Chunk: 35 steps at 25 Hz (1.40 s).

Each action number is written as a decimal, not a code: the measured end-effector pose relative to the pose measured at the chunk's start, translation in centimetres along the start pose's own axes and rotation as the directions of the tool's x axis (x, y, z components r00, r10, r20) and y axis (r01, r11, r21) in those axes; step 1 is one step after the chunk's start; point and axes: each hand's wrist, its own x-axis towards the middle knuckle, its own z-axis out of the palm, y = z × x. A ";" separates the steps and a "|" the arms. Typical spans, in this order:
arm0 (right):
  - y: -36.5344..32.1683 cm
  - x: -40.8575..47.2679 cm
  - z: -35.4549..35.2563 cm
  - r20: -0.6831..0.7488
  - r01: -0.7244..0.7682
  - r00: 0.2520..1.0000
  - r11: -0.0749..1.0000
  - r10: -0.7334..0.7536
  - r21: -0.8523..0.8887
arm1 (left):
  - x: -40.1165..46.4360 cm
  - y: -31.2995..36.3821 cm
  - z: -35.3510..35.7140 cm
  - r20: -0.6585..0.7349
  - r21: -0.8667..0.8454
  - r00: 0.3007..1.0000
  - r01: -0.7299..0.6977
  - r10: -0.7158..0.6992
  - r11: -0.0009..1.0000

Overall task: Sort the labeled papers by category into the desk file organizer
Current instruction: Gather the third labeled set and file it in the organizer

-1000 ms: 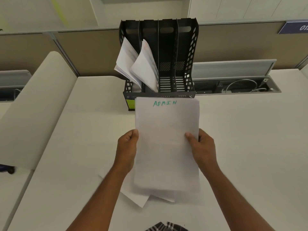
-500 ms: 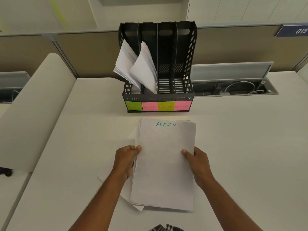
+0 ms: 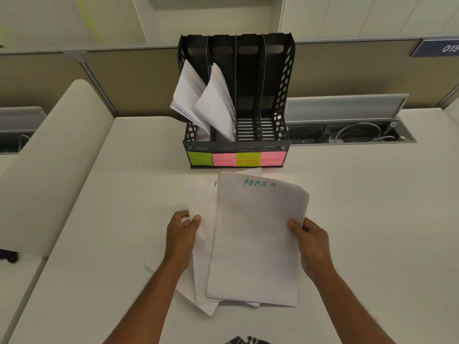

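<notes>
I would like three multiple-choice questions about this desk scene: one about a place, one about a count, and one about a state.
1. Where is the slot with the ADMIN label in the file organizer?
A. far left
B. second from left
C. far right

2. How many slots already hold papers?
A. two
B. three
C. four

3. What is the right hand doing?
A. resting flat on the desk
B. holding the edge of the ADMIN sheet
C. reaching into a slot

Answers:
1. C, the pink ADMIN label is the last one on the right.
2. A, only the two left slots hold filed papers.
3. B, its thumb lies on the right edge of the ADMIN sheet.
</notes>
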 end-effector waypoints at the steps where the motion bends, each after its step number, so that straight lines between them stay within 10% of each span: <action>1: -0.1 0.0 -0.5 0.016 0.015 1.000 1.000 -0.015 0.026 | -0.3 0.0 -0.1 0.021 -0.001 0.998 -0.060 0.060 0.998; 8: 0.7 0.2 -1.7 0.093 0.072 0.993 0.997 -0.074 0.027 | -1.6 0.5 0.7 0.164 0.055 0.930 -0.341 0.328 0.939; 15: 1.2 -0.1 -0.4 0.065 0.073 0.995 0.992 -0.080 0.104 | -2.6 0.9 0.6 0.304 -0.141 0.886 -0.323 0.352 0.936; 27: 1.8 0.2 0.0 0.022 0.095 0.995 0.974 -0.102 0.205 | -1.7 1.3 1.6 0.110 -0.081 0.967 -0.222 0.230 0.972; 35: 2.2 0.8 -0.3 -0.004 0.005 1.000 0.969 -0.005 0.245 | -1.4 1.3 1.1 0.296 -0.256 0.946 -0.054 0.131 0.965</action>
